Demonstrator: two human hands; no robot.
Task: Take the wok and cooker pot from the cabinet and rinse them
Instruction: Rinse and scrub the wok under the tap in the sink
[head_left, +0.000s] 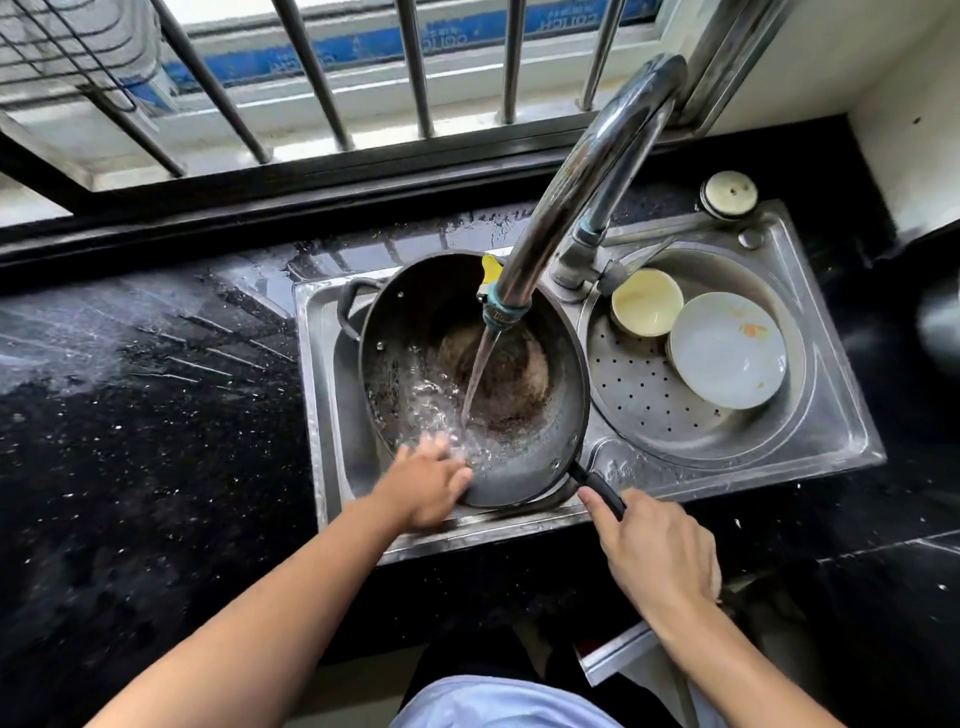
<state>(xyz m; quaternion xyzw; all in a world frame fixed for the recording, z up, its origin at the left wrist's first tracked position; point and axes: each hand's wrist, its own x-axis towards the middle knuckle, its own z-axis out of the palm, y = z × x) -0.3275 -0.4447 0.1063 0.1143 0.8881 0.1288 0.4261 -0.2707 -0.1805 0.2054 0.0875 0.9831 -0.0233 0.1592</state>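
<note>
Lying tilted in left steel sink basin (322, 364), round dark metal wok (519, 457) pointing long black handle (602, 491) toward near right. Gripping that handle, right hand (657, 556) wrapped closed. Rubbing inside near rim, left hand (428, 488) spread flat under faucet (582, 176) water. Showing mirrored blue window lettering, unreadable.

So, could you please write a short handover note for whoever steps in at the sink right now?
Left hand: open, fingers inside the near rim of the wok, in the splash.
Right hand: closed around the wok's long black handle, holding the wok tilted in the left basin of the sink.
Faucet is running; the stream lands inside the wok, which shows brown residue in its middle.
Right basin: a cream bowl and a white plate on a perforated tray.
Done: wok out and under water. Left: finish rinsing the wok; the cooker pot is not in view, so probably to be fetched and rinsed.
</note>
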